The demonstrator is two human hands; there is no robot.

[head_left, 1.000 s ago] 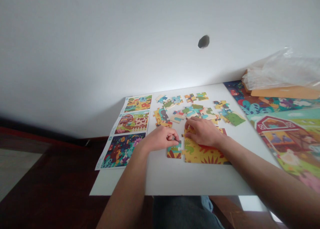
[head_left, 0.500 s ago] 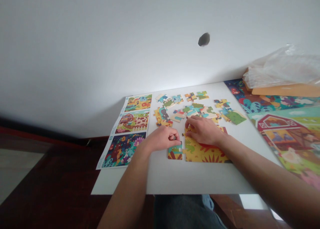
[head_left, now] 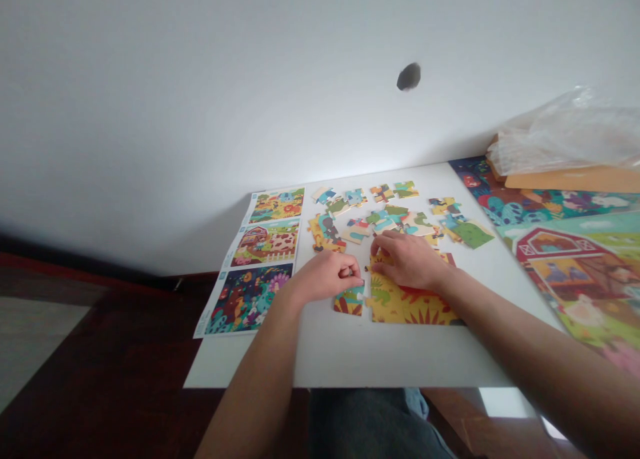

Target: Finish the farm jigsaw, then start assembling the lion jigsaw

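Observation:
My left hand (head_left: pixel 330 275) is closed, its thumb and fingers pinching the top of a jigsaw piece (head_left: pixel 349 303) with teal, green and brown print. The piece sits slightly tilted, just left of a joined yellow section of the jigsaw puzzle (head_left: pixel 387 307), with a narrow gap between them. Over that section lies my right hand (head_left: pixel 403 262), fingers bent and gripping its upper left part; the hand and forearm cover much of the picture. Loose jigsaw pieces (head_left: pixel 357 231) lie beyond both hands, some overlapping. One green piece (head_left: pixel 471 234) rests to the right.
A sheet with three printed pictures (head_left: pixel 260 245) lies on the white table (head_left: pixel 320 359) at the left. To the right are a finished farm puzzle (head_left: pixel 565 265), a dark-blue puzzle (head_left: pixel 520 209) and a clear plastic bag (head_left: pixel 565 142) on orange-brown boards. A wall (head_left: pixel 250 99) stands behind.
The piece in my left hand has tilted a little and shifted slightly away from the joined section. My right hand stays in nearly the same place.

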